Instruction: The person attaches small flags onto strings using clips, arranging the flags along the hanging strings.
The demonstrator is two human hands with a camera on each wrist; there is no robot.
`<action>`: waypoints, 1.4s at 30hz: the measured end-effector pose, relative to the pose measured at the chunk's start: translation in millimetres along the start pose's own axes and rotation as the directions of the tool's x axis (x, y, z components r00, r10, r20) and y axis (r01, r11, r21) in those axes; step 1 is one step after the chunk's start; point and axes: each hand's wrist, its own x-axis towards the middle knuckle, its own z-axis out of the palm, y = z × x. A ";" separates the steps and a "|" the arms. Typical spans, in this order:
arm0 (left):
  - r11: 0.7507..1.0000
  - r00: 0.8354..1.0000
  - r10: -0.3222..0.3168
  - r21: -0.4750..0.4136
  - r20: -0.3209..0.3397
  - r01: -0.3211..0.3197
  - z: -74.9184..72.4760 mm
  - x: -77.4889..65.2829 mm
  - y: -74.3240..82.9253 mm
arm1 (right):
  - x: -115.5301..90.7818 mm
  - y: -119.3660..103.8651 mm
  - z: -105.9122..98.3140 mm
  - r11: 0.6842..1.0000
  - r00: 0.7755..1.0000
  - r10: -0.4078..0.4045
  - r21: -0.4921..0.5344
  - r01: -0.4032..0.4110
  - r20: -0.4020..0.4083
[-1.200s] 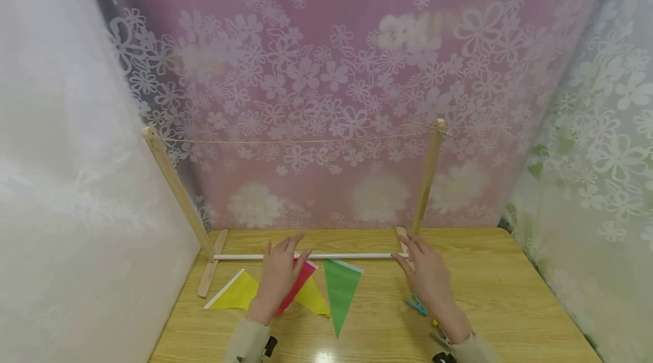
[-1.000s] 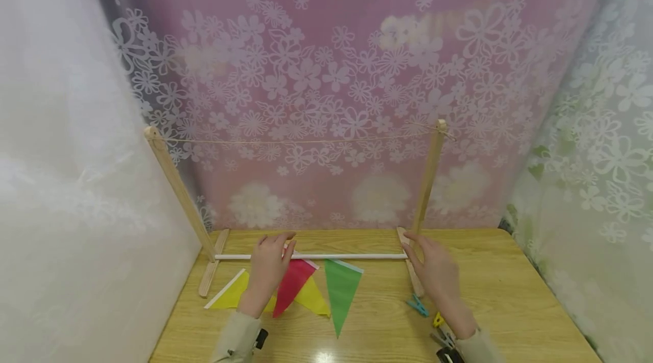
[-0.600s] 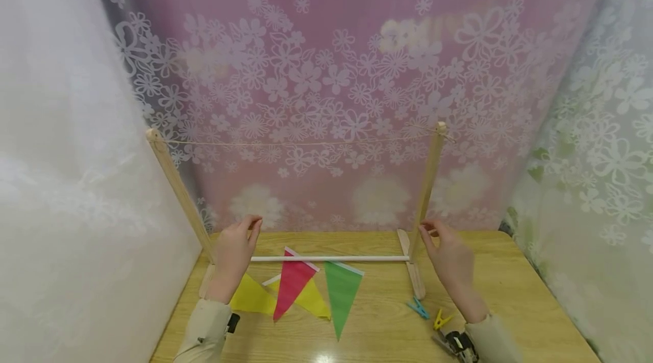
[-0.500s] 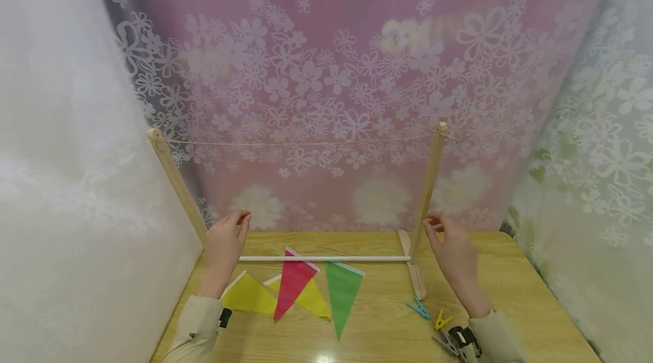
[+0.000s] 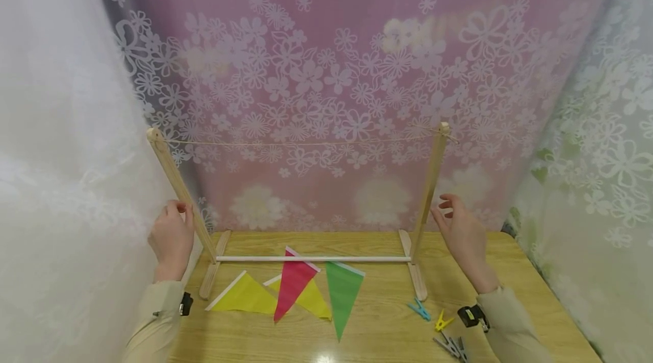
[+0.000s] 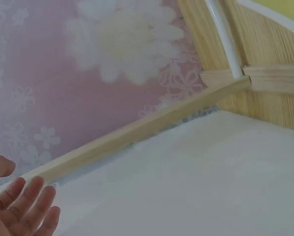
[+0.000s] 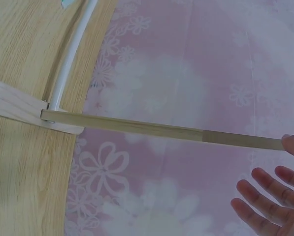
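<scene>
A wooden stand has a left post [image 5: 181, 190], a right post [image 5: 431, 181], a white crossbar [image 5: 357, 259] low down and a thin string [image 5: 306, 143] tied between the tops. My left hand [image 5: 172, 241] is raised just outside the left post, and in the left wrist view its loosely bent fingers [image 6: 31, 196] hold nothing. Just right of the other post is my right hand [image 5: 461, 238], its spread fingers [image 7: 265, 189] bare in the right wrist view, thumb overlapping the post. A red pennant [image 5: 293, 286] and a green pennant [image 5: 344, 295] lie by the crossbar.
Yellow pennants [image 5: 245, 295] lie left of the red one, one partly beneath it. Toward the front right of the table [image 5: 515, 283] are a blue clothespin [image 5: 419, 309], a yellow clothespin [image 5: 442, 322] and grey clothespins [image 5: 451, 346]. Flowered curtains [image 5: 331, 79] surround the table.
Both hands have left the crossbar area, rising and spreading apart, the left much farther to the left. The pennants and clothespins are uncovered; the stand stays in place.
</scene>
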 end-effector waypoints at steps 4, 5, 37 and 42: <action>0.999 0.998 -0.015 0.032 0.053 0.014 1.5 5.2 -6.2 | 4.7 1.4 2.6 1.000 0.999 0.014 -0.016 -0.013 0.048; 0.999 0.998 -0.020 0.043 0.066 0.017 1.9 7.0 -7.3 | 5.7 1.3 3.5 1.000 0.998 0.013 -0.018 -0.012 0.062; 0.990 0.983 0.058 0.117 0.176 -0.079 13.6 20.7 -26.8 | 9.2 10.4 32.7 0.949 0.962 -0.261 -0.206 0.239 -0.085; 0.988 0.981 0.090 0.111 0.172 -0.110 15.2 22.7 -26.8 | 10.3 11.7 33.7 0.942 0.955 -0.286 -0.210 0.263 -0.085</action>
